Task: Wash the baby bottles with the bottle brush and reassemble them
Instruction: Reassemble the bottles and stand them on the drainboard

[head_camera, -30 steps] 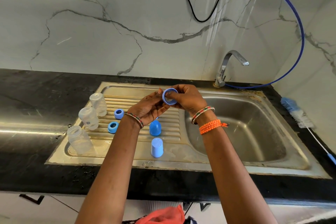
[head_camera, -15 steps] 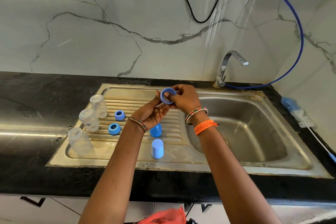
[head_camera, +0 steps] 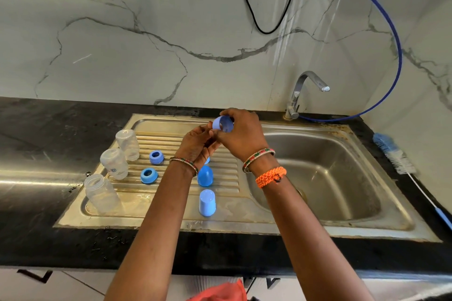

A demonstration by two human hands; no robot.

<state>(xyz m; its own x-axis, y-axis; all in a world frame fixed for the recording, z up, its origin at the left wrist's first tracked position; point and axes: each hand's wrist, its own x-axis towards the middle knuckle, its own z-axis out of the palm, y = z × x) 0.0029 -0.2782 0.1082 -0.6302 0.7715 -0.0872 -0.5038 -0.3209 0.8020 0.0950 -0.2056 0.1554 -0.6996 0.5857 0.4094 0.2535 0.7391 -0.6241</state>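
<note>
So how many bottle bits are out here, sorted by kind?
Clear bottles: 3
Blue screw rings: 3, two on the drainboard, one held in the right hand
Blue caps: 2 in plain view; a blue sliver behind the left wrist is unclear
Bottle brush: 1
Total: 9

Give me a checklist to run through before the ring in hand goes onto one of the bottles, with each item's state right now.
1. Blue ring secured: ok, the right hand grips it above the drainboard.
2. Left hand free to fetch a bottle: not ok, its fingers are up at the ring.
3. Teat seated in the ring: cannot tell, the fingers hide it.
4. Bottles within reach and neck up: ok, three stand open-mouthed on the drainboard's left side.
5. Other rings clear of the hands: ok, two lie beside the bottles.
6. Bottle brush out of the way: ok, it lies on the counter right of the sink.
</note>
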